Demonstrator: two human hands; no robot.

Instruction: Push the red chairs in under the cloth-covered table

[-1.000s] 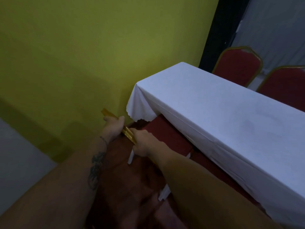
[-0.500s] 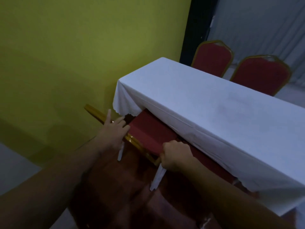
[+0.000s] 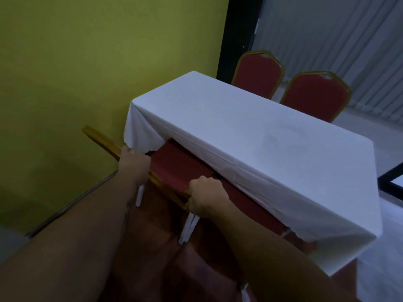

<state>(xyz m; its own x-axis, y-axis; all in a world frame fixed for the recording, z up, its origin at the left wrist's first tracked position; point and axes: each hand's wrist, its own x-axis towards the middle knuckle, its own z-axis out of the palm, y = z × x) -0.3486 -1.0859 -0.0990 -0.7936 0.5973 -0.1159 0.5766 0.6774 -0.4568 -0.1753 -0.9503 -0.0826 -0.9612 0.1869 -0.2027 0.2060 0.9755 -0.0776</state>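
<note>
Fingers (image 3: 202, 184) of right hand (image 3: 207, 197) curled tight over near red chair (image 3: 176, 166) backrest rail; left hand (image 3: 133, 164) clamped likewise. Seat tucked under white-clothed table (image 3: 250, 131), against yellow wall (image 3: 87, 62).

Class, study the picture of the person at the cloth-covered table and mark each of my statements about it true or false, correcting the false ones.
1. Both hands, the left hand and the right hand, grip the gold-coloured top rail of the near red chair. True.
2. The long table's white cloth is bare on top. True.
3. Three red gold-framed chairs stand on the table's far side. False: two show.
4. The wall beside the table is blue. False: it is yellow-green.
</note>
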